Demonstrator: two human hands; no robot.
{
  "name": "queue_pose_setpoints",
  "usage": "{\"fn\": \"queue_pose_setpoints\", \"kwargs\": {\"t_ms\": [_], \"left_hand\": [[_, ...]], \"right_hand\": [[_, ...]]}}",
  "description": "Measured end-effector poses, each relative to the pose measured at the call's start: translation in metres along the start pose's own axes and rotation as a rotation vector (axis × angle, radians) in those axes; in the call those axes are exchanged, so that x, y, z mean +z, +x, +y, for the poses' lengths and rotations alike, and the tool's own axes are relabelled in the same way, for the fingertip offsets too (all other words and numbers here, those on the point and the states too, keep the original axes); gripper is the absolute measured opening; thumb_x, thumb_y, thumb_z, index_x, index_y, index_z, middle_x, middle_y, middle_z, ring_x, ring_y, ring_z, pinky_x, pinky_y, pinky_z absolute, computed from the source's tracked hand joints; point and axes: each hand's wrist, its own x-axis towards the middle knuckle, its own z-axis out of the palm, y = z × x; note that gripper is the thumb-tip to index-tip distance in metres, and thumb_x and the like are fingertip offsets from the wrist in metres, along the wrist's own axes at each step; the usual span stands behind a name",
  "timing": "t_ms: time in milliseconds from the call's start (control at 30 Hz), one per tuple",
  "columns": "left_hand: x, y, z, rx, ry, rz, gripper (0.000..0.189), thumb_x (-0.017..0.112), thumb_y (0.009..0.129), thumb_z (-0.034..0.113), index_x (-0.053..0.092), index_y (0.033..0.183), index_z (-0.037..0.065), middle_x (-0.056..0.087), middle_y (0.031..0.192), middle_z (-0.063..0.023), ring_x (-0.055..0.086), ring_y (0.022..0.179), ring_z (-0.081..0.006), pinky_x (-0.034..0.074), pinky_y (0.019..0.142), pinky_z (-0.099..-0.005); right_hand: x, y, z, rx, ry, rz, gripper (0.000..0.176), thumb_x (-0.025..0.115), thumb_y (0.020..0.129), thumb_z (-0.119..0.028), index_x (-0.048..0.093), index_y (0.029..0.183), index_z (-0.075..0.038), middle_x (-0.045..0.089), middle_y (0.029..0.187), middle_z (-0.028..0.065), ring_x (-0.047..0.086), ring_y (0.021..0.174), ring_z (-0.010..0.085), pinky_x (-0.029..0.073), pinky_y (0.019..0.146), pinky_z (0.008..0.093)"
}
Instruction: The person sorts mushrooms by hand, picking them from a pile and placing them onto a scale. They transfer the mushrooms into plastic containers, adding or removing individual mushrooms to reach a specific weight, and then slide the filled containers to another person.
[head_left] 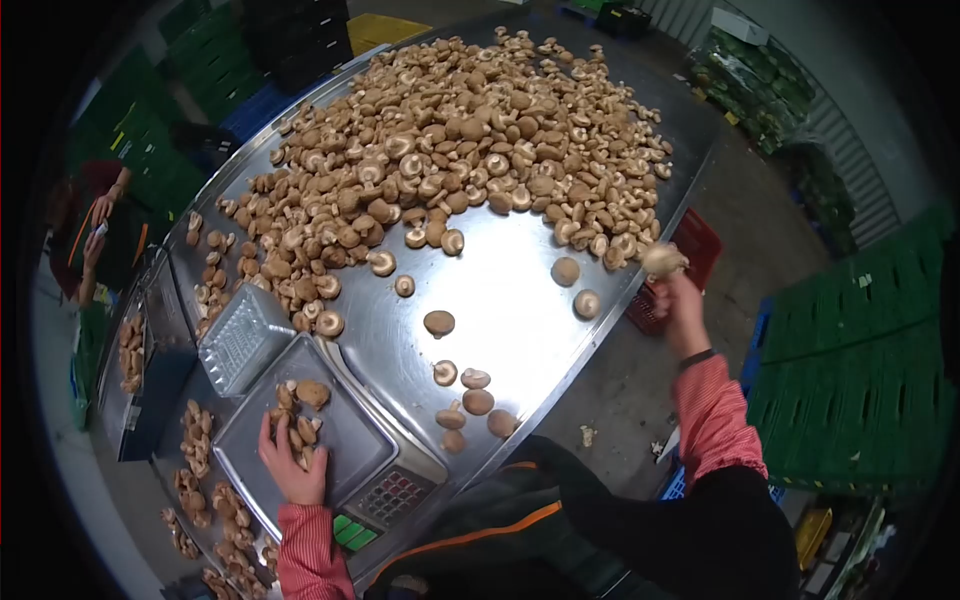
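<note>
My left hand (292,468) rests over the pan of a weighing scale (350,440), its thumb and fingers curved around a few small brown mushrooms (304,434). Beside those fingers, a larger mushroom (313,394) lies on the pan. Out past the right edge of the steel table (500,280), my right hand (680,302) grips a pale mushroom (662,260), slightly blurred. Several loose mushrooms, among them one cap (587,304), lie on the steel between my hands. A clear plastic punnet (243,338) sits at the scale's far corner.
A large heap of mushrooms (470,140) covers the far half of the table. A red crate (697,250) stands below its right edge. Stacked green crates (850,370) rise at right. At left, another person (105,225) stands near more crates and groups of mushrooms (195,440).
</note>
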Motion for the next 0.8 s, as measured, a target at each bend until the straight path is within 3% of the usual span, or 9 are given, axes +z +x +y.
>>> {"fn": "queue_pose_setpoints", "kwargs": {"t_ms": [67, 133, 200, 267, 400, 467, 533, 700, 800], "left_hand": [[-0.001, -0.003, -0.001, -0.003, 0.003, 0.005, 0.077, 0.073, 0.069, 0.03, 0.048, 0.138, 0.008, 0.038, 0.147, -0.022, 0.039, 0.129, -0.0434, 0.032, 0.108, -0.0506], [0.001, -0.003, -0.002, -0.012, -0.002, 0.006, 0.078, 0.073, 0.069, 0.031, 0.047, 0.139, 0.008, 0.038, 0.147, -0.0221, 0.039, 0.129, -0.0437, 0.032, 0.108, -0.0506], [0.001, -0.004, -0.003, -0.009, 0.022, -0.002, 0.081, 0.073, 0.07, 0.034, 0.044, 0.141, 0.009, 0.038, 0.147, -0.0221, 0.039, 0.13, -0.0432, 0.032, 0.109, -0.0506], [0.0, 0.0, 0.001, -0.026, 0.028, -0.005, 0.082, 0.073, 0.07, 0.036, 0.043, 0.142, 0.009, 0.038, 0.147, -0.0218, 0.038, 0.131, -0.0429, 0.031, 0.11, -0.0504], [-0.009, 0.002, 0.007, -0.058, 0.023, 0.032, 0.088, 0.075, 0.068, 0.039, 0.042, 0.143, 0.009, 0.039, 0.146, -0.0208, 0.038, 0.132, -0.0418, 0.031, 0.111, -0.0497], [-0.016, -0.004, 0.005, -0.085, 0.004, 0.131, 0.092, 0.077, 0.066, 0.042, 0.041, 0.144, 0.008, 0.04, 0.145, -0.0202, 0.038, 0.132, -0.0413, 0.031, 0.111, -0.0496], [-0.026, -0.018, 0.001, -0.176, -0.029, 0.15, 0.098, 0.08, 0.063, 0.044, 0.04, 0.144, 0.008, 0.039, 0.146, -0.0205, 0.038, 0.132, -0.041, 0.032, 0.111, -0.0498], [-0.031, -0.037, 0.011, -0.249, -0.043, 0.098, 0.109, 0.088, 0.058, 0.043, 0.036, 0.147, 0.009, 0.034, 0.147, -0.0228, 0.038, 0.133, -0.0423, 0.032, 0.111, -0.0498], [-0.026, -0.029, 0.014, -0.236, -0.035, 0.07, 0.109, 0.09, 0.058, 0.04, 0.035, 0.147, 0.009, 0.031, 0.149, -0.0242, 0.037, 0.133, -0.0425, 0.034, 0.11, -0.0495]], "right_hand": [[-0.018, 0.018, -0.006, -0.117, -0.247, 0.099, 0.029, 0.063, 0.093, -0.034, 0.059, 0.099, -0.006, 0.049, 0.065, -0.0036, 0.044, 0.052, 0.0057, 0.036, 0.044, 0.0232], [0.005, 0.034, 0.033, -0.562, -0.689, -0.073, 0.036, 0.065, 0.092, -0.031, 0.061, 0.111, 0.0, 0.054, 0.067, -0.0007, 0.051, 0.057, 0.0084, 0.041, 0.048, 0.0265], [0.079, -0.025, 0.044, -0.447, -0.851, -0.367, 0.038, 0.069, 0.089, -0.027, 0.064, 0.119, -0.005, 0.06, 0.074, 0.0042, 0.06, 0.07, 0.0142, 0.049, 0.065, 0.0302], [0.14, -0.048, 0.087, -0.674, -0.983, -0.654, 0.048, 0.07, 0.087, -0.031, 0.058, 0.129, -0.012, 0.065, 0.091, 0.011, 0.064, 0.082, 0.0275, 0.052, 0.076, 0.0383], [0.247, -0.087, 0.116, -0.706, -1.307, -0.772, 0.046, 0.065, 0.088, -0.032, 0.053, 0.127, -0.011, 0.059, 0.096, 0.0254, 0.063, 0.087, 0.0425, 0.052, 0.075, 0.0469], [0.264, -0.072, 0.152, -0.788, -1.2, -0.904, 0.046, 0.066, 0.087, -0.031, 0.053, 0.125, -0.009, 0.057, 0.097, 0.0286, 0.062, 0.088, 0.044, 0.052, 0.075, 0.0485], [0.273, -0.06, 0.167, -0.823, -1.069, -0.951, 0.033, 0.065, 0.088, -0.028, 0.061, 0.114, -0.007, 0.061, 0.095, 0.0224, 0.064, 0.085, 0.0378, 0.053, 0.073, 0.045], [0.315, -0.153, 0.108, -0.8, -0.808, -1.04, 0.029, 0.07, 0.085, -0.021, 0.063, 0.11, -0.007, 0.063, 0.093, 0.0115, 0.065, 0.08, 0.027, 0.053, 0.067, 0.0373], [0.355, -0.2, 0.111, -1.177, -0.655, -1.043, 0.033, 0.075, 0.078, -0.016, 0.06, 0.107, -0.008, 0.059, 0.091, 0.0096, 0.063, 0.076, 0.0283, 0.052, 0.062, 0.037]]}}
